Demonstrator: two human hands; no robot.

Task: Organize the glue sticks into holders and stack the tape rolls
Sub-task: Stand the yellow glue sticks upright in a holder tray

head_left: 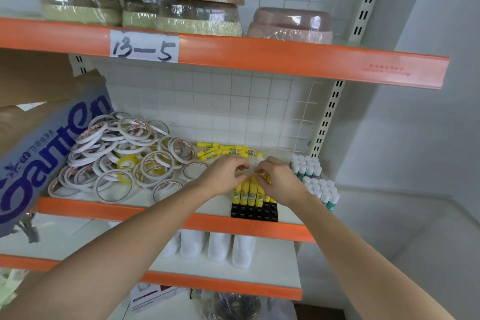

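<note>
Yellow glue sticks point(248, 193) half-hidden behind left hand point(225, 173) & right hand point(279, 179), both pinching sth indistinct.

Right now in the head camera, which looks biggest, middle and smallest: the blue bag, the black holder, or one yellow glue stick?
1. Blue bag, by far the largest, though it sits nearer the camera.
2. Black holder.
3. One yellow glue stick lying at the back, the smallest.
</note>
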